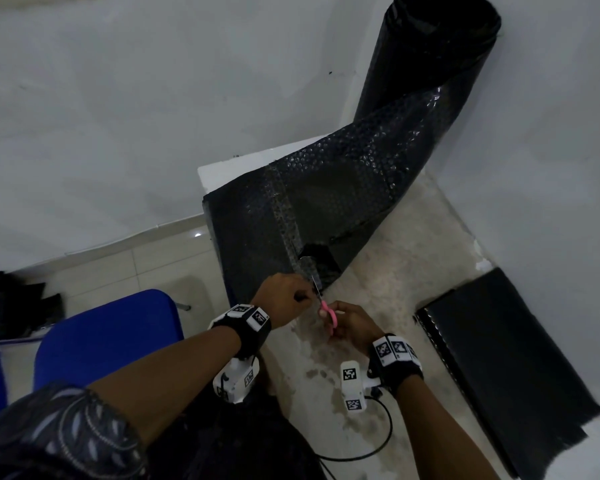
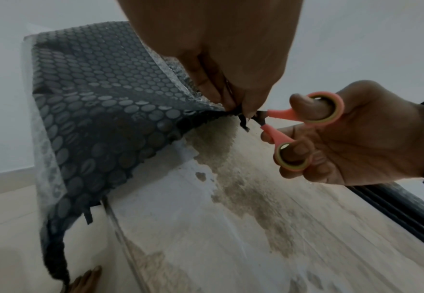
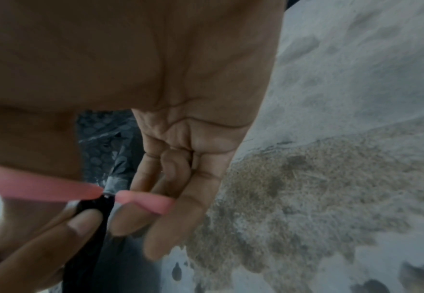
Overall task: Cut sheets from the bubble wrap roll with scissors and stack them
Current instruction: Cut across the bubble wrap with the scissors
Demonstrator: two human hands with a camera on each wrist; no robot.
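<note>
A black bubble wrap roll (image 1: 440,46) stands in the far corner, and its loose sheet (image 1: 305,202) trails down across the worn white table (image 1: 395,271) to the near edge. My left hand (image 1: 284,299) pinches the sheet's near edge (image 2: 205,111) and lifts it slightly. My right hand (image 1: 352,325) holds pink-handled scissors (image 1: 328,315), thumb and fingers through the loops (image 2: 316,111). The blades meet the sheet's edge right beside my left fingertips (image 2: 230,103); the blade tips are hidden behind them. A stack of cut black sheets (image 1: 506,358) lies on the table at the right.
A blue chair (image 1: 108,334) stands left of the table, over a tiled floor. Dark material (image 1: 11,306) lies on the floor at far left. A black cable (image 1: 378,441) runs from the wrist camera across the near table. White walls enclose the corner.
</note>
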